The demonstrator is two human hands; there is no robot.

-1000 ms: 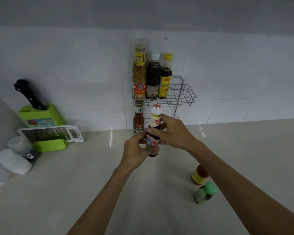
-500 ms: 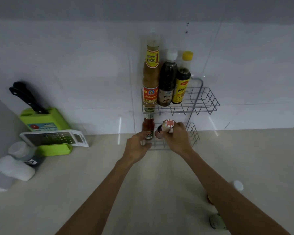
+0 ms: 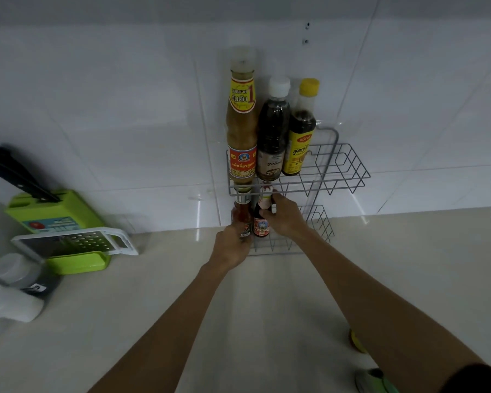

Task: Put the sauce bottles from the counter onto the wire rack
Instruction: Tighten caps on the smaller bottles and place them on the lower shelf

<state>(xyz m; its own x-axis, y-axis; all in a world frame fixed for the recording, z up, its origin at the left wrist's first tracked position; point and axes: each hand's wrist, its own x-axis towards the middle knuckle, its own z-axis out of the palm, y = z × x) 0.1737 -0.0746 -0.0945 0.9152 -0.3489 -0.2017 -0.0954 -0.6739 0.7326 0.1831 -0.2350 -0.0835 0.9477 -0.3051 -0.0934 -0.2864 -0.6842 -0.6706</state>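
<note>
A grey two-shelf wire rack (image 3: 339, 177) stands against the tiled wall. Three tall sauce bottles fill its upper shelf: a tan one (image 3: 241, 123), a dark one with a white cap (image 3: 272, 134) and a dark one with a yellow cap (image 3: 300, 137). On the lower shelf a red chilli sauce bottle (image 3: 242, 215) stands at the left, and my left hand (image 3: 231, 246) is wrapped around its base. Right beside it stands a small dark bottle with a red-and-white cap (image 3: 262, 219), held at the neck by my right hand (image 3: 285, 218). Two more bottles (image 3: 357, 343) on the counter are mostly hidden behind my right forearm.
A green knife block (image 3: 54, 211) with black handles stands at the left, with a white grater (image 3: 74, 242) on a green tray in front. White-capped containers (image 3: 12, 287) lie at the far left edge. The right part of both rack shelves holds nothing.
My right hand has carried the small dark bottle from above the counter into the lower shelf, now upright beside the red bottle. My left hand went from that bottle to the red bottle's base.
</note>
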